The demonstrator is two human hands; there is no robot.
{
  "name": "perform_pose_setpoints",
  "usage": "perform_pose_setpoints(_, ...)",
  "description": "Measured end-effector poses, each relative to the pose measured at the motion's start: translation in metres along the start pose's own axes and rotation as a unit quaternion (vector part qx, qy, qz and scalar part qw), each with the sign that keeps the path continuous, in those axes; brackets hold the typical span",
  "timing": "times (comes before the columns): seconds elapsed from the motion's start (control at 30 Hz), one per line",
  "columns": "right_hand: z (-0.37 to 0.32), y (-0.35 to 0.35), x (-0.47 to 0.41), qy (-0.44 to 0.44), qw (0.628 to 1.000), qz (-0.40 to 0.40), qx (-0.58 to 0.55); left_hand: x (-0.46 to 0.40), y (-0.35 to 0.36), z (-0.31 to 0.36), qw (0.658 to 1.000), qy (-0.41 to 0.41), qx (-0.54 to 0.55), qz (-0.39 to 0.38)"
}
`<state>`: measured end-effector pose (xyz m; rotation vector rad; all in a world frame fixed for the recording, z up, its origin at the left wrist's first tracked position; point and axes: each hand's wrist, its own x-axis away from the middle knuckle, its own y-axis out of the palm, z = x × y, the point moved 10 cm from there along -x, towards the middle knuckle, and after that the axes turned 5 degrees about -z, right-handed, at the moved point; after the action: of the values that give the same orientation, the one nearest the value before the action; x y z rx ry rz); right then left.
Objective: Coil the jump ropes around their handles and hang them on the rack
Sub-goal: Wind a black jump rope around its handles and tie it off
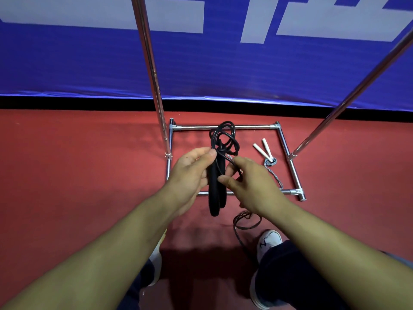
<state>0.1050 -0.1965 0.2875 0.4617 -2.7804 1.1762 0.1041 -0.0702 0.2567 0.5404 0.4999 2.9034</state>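
Note:
My left hand [191, 175] grips the two black foam handles [216, 198] of a black jump rope, held together and pointing down. Loose loops of its black cord [225, 137] stick up above the handles. My right hand [250, 184] pinches a strand of that cord beside the handles. A second rope with two white handles [263, 148] and a grey cord [273, 173] lies on the floor inside the chrome rack's base frame [223, 127]. The rack's uprights [149, 63] rise at left and right.
A dark cord [245, 220] trails in loops on the red floor near my right shoe [268, 242]. A blue banner [223, 70] hangs behind the rack. My legs and shoes are at the bottom of the view.

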Motion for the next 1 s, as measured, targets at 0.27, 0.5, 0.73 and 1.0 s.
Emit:
perform_pose_setpoints(0.27,-0.018,0.020,0.008,-0.053,0.995,-0.053,0.064,0.003,0.009,-0.030,0.967,-0.132,0.217,-0.028)
perform_pose_setpoints(0.5,-0.018,-0.018,0.006,-0.049,0.990,0.074,-0.112,0.004,0.020,-0.027,0.932,-0.132,0.335,-0.035)
perform_pose_setpoints(0.73,-0.020,-0.030,0.007,-0.078,0.987,0.138,-0.021,0.002,0.019,-0.027,0.947,-0.114,0.299,-0.021)
perform_pose_setpoints(1.0,-0.034,0.000,0.018,-0.097,0.983,0.064,0.140,0.000,0.003,-0.033,0.937,-0.109,0.332,0.032)
